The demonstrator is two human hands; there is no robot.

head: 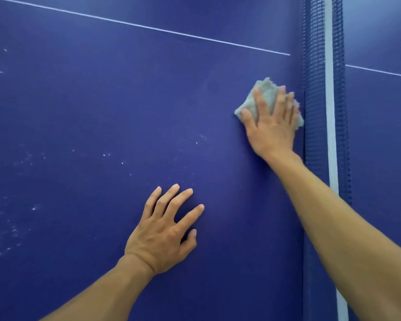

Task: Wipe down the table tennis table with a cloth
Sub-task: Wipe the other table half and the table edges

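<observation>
Right hand (272,128) presses the cloth (264,89), fingers straight, just beside the net (313,54); left hand (162,232) lies spread on the bench (102,100). Wiping rightward could snag the net (fuzzy cloth).

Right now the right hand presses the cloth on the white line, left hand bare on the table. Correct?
No: head view shows the right hand pressing the cloth on blue table beside the net, clear of the white line; left hand is bare on the table.
</observation>
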